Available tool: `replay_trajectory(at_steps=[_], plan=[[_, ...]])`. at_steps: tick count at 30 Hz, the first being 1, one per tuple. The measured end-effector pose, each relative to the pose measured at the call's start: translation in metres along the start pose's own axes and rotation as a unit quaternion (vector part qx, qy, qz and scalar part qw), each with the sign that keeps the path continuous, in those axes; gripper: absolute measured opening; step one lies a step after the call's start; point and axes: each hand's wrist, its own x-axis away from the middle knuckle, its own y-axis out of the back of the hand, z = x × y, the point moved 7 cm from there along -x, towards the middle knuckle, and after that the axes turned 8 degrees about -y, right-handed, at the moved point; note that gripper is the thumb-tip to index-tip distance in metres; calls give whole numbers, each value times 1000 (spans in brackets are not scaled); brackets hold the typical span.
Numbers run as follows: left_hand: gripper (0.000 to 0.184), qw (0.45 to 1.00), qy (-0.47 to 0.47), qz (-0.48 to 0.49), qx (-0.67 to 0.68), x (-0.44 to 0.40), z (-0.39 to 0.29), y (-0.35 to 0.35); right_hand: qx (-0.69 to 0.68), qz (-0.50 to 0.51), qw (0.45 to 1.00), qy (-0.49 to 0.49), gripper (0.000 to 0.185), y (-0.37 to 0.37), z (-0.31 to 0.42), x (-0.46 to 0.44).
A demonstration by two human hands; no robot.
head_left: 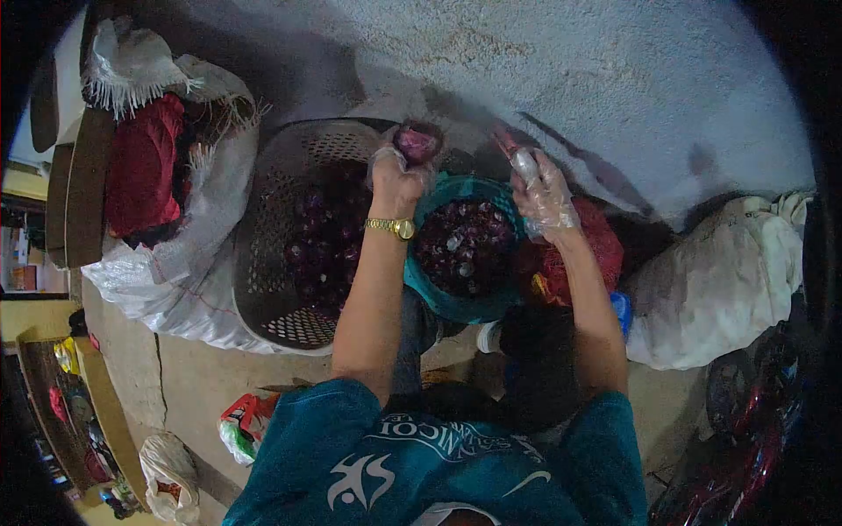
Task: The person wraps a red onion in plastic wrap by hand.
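Note:
My left hand (pixel 401 181), in a clear plastic glove with a gold watch at its wrist, grips a purple-red onion (pixel 417 145), its cut-looking pink face turned up. Also gloved in clear plastic, my right hand (pixel 542 195) is closed around a slim knife (pixel 506 143) whose narrow reddish end points up and left; its grip is mostly hidden by my fingers. Between and below my hands stands a teal basket (pixel 454 309) holding many dark purple onions (pixel 465 245). Left of it is a large grey perforated crate (pixel 303 333) with more dark purple onions (pixel 324 245).
A white woven sack (pixel 210 289) with a red mesh bag (pixel 145 171) stands at left. At right are a red mesh sack (pixel 601 254) and a pale full sack (pixel 715 285). A rough wall (pixel 631 79) rises ahead. Plastic bags (pixel 246 425) lie on the floor at lower left.

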Motion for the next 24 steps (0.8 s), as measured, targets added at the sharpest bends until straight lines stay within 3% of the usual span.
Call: replay_trajectory(at_steps=[6, 8, 9, 11, 15, 17, 18, 20, 24], plan=[[30, 998, 46, 30, 43, -8, 6, 1, 30, -14, 999, -17, 20, 3, -1, -3], [31, 995, 53, 72, -32, 7, 10, -19, 18, -53, 991, -121, 25, 4, -4, -1], [31, 995, 53, 72, -32, 12, 13, -23, 18, -53, 991, -121, 25, 5, -6, -1], [32, 991, 96, 86, -39, 22, 24, -30, 8, 4, 1000, 10, 31, 0, 7, -1], [32, 991, 116, 47, -49, 17, 39, -18, -20, -44, 998, 38, 34, -15, 22, 5], [31, 993, 84, 27, -74, 9, 39, -8, 66, -30, 996, 61, 36, -20, 28, 9], [31, 993, 85, 27, -74, 10, 40, -9, 65, -31, 996, 61, 36, -17, 27, 8], [29, 987, 53, 28, -146, 11, 37, -10, 79, -27, 996, -37, 32, -9, 10, 3], [26, 981, 36, 34, -190, 20, 35, -14, 187, -56, 979, -55, 42, 3, 4, -6]])
